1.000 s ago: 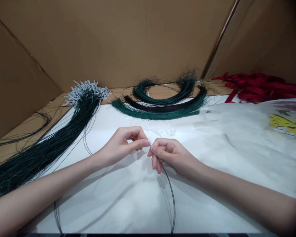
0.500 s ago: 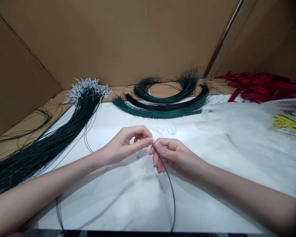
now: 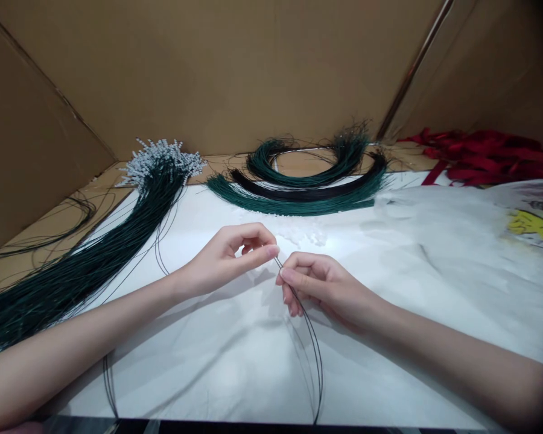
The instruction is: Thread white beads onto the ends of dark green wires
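Observation:
Thin dark wires [image 3: 315, 346] run from between my hands down to the table's front edge in a curve. My left hand [image 3: 247, 250] pinches their upper ends between thumb and forefinger; the very tips are hidden by the fingers. Just below and to the right, my right hand [image 3: 314, 283] grips the same wires between thumb and fingers. Between the two hands the wires show as two fine parallel strands. Behind my fingers, small white beads [image 3: 298, 232] lie scattered on the white sheet [image 3: 235, 380].
On the left lies a thick bundle of dark green wires [image 3: 95, 259] topped with white beaded tips [image 3: 160, 161]. Curved green and black wire bundles [image 3: 298, 206] rest at the back. Red ribbons [image 3: 498, 158] and a plastic bag [image 3: 479, 211] are on the right. Cardboard walls [image 3: 262, 72] enclose the table.
My left hand has moved slightly up, away from my right hand, so more wire shows between them. The strands below my right hand have spread apart.

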### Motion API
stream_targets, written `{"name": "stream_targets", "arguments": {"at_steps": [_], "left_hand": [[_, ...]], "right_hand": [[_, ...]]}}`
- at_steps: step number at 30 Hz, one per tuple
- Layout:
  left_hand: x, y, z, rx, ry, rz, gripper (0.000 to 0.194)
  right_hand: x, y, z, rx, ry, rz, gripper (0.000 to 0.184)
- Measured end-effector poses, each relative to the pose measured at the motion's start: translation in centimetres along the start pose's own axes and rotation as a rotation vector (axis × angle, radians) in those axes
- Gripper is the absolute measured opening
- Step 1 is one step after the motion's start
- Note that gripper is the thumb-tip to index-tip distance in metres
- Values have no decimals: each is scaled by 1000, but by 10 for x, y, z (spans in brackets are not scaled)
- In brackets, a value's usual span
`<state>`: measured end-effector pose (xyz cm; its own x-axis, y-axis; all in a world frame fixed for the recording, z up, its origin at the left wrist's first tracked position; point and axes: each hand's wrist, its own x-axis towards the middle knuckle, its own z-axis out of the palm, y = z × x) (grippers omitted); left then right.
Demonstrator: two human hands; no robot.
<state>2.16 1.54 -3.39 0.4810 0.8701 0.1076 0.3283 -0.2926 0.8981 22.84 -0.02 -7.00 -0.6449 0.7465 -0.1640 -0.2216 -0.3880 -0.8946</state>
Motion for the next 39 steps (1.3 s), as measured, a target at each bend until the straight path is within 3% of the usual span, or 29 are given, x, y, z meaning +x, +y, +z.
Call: {"name": "stream_targets", "arguments": {"at_steps": [5,9,16,21,28,39], "left_hand": [[-1,0,0,-51,36,-60,29],[-3,1,3,-123,-29,-81,22],[-1,-2,6,-190,-45,-36,17],[0,-7,10,-293,-31,51,12],[3,-16,13,-413,-45,167,12],[4,-16,19,-474,-68,173,14]], "right_hand": [[0,0,1,-49,61,-50,20],[-2,1,4,-61,77,-87,19],[-4,0,2,57,7,-38,20],[-2,2,0,226,-119,9,17],[0,9,-1,324,-182,35,19],[-1,9,0,372,-267,90,22]]}}
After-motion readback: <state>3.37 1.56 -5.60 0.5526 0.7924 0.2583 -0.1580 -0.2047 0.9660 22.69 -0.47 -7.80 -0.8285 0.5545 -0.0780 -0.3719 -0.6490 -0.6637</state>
